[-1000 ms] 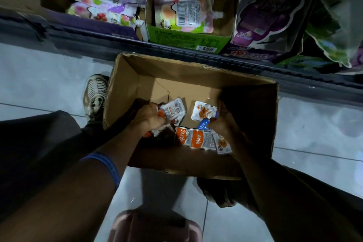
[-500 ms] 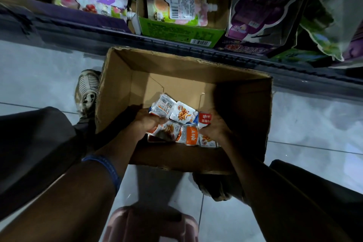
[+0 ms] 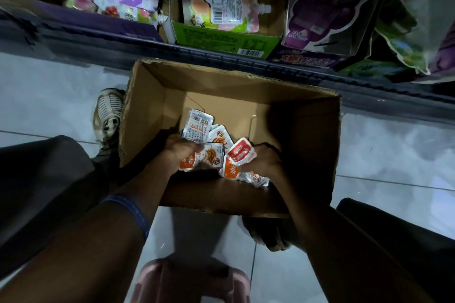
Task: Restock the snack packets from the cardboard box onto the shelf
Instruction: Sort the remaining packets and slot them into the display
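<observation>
An open cardboard box [image 3: 147, 110] stands on the floor between my feet, in front of the shelf [image 3: 221, 56]. Several small white-and-orange snack packets [image 3: 198, 128] lie bunched on its bottom near the front wall. My left hand [image 3: 182, 149] is inside the box, fingers curled round a bunch of the packets [image 3: 209, 157]. My right hand [image 3: 264, 162] is beside it, gripping more of them, with a red-and-white packet [image 3: 241, 152] sticking up from its fingers. The packets under both hands are partly hidden.
The low shelf holds display cartons of pouch snacks: a green carton [image 3: 221, 37], purple ones [image 3: 317, 17] to the right and pink-purple pouches [image 3: 118, 5] to the left. My shoe [image 3: 109, 115] sits left of the box. A pink stool [image 3: 192, 280] is below me on the tiled floor.
Both hands have drawn the scattered packets together into one bunch in the box's front part. The view has shifted slightly, and the red-and-white packet now stands up in my right hand.
</observation>
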Available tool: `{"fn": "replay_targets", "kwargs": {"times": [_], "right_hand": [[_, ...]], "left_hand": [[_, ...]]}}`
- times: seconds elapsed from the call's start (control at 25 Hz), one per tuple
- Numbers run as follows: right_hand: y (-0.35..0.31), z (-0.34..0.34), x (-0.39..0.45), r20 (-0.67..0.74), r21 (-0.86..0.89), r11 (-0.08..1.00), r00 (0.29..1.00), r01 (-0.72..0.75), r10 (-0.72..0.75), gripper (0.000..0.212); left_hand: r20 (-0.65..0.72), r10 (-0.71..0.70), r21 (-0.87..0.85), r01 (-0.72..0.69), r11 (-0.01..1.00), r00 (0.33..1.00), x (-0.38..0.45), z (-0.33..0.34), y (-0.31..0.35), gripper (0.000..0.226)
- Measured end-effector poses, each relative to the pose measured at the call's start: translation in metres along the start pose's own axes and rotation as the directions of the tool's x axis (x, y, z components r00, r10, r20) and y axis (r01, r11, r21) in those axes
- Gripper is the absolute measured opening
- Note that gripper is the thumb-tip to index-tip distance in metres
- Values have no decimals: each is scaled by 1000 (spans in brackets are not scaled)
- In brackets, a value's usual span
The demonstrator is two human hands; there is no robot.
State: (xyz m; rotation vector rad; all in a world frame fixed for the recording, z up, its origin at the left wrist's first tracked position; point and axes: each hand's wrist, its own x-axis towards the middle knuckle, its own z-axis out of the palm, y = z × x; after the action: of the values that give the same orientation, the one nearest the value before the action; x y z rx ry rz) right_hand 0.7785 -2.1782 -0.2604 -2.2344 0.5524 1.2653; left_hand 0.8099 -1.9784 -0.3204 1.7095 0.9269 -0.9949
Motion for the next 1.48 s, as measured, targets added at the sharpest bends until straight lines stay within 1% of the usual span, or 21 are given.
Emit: {"fn": "replay_targets", "kwargs": {"times": [0.12,0.2,0.28,0.32,0.4,0.44,0.48,0.56,0.64,0.72,0.8,0.88,0.92,1.0,1.04,1.12,1.16,1.24,1.32,1.4,1.48], "right_hand": [[-8,8,4,31,-92,994,997,67,-64,56],[-7,13,12,66,-188,976,992,114,-103,58],[1,8,16,85,-170,980,992,105,-91,54],[5,1,17,73,-113,988,993,102,-94,49],[17,-16,16,22,171,981,995,93,-99,44],[20,-25,12,-3,328,941,996,82,-86,43],[22,-29,9,-26,441,894,997,72,-67,40],[22,-29,9,-65,550,834,998,44,-10,29],[11,-13,11,-34,652,759,999,-2,32,27],[-7,12,18,-41,697,714,990,-67,133,30],[-27,35,28,-151,641,763,960,-86,235,36],[-43,46,29,-267,632,767,898,-111,351,49],[-46,49,28,-290,658,743,868,-126,404,54],[-44,49,29,-286,738,671,863,-79,417,51],[-42,48,31,-286,777,629,873,-29,394,48],[-37,49,36,-265,850,525,892,38,365,50],[-36,49,39,-223,881,472,906,29,361,51],[-32,48,41,-94,923,383,943,-38,320,40],[-22,45,41,-53,941,333,950,-55,308,29],[-11,37,39,-124,950,311,935,16,331,29],[1,28,33,-200,944,320,909,80,366,30]], "left_hand": [[10,2,1,-2,1000,1000,-2,-5,4,50],[-11,5,-44,-5,999,1000,-3,-9,5,49],[-23,9,-143,-12,990,1000,-5,-11,7,43],[-30,10,-207,-16,978,999,-7,-12,9,40],[-64,-20,-304,0,953,998,-4,-13,12,38],[-86,-36,-330,5,944,996,-3,-13,13,40],[-100,-46,-339,10,941,994,-2,-13,15,43],[-112,-46,-347,4,938,993,-3,-10,18,44],[-111,-21,-368,-21,929,994,-5,-4,15,40],[-78,23,-292,-45,955,997,-6,-2,7,42],[26,31,-127,-28,992,999,-5,-1,-1,47],[115,8,50,-14,999,993,-3,-1,-6,49],[136,7,113,-22,993,991,-3,0,-6,49],[126,22,183,-45,982,992,-1,3,-4,47],[128,34,193,-59,979,991,0,5,-2,47],[144,60,161,-83,984,988,1,6,-2,44],[154,66,141,-88,986,986,1,6,-1,43],[165,65,92,-81,992,984,2,6,-4,43],[148,59,26,-63,998,987,0,6,-4,42],[84,36,-3,-36,999,996,-2,2,2,39],[12,19,-41,-19,999,1000,-5,-2,8,38]]}}
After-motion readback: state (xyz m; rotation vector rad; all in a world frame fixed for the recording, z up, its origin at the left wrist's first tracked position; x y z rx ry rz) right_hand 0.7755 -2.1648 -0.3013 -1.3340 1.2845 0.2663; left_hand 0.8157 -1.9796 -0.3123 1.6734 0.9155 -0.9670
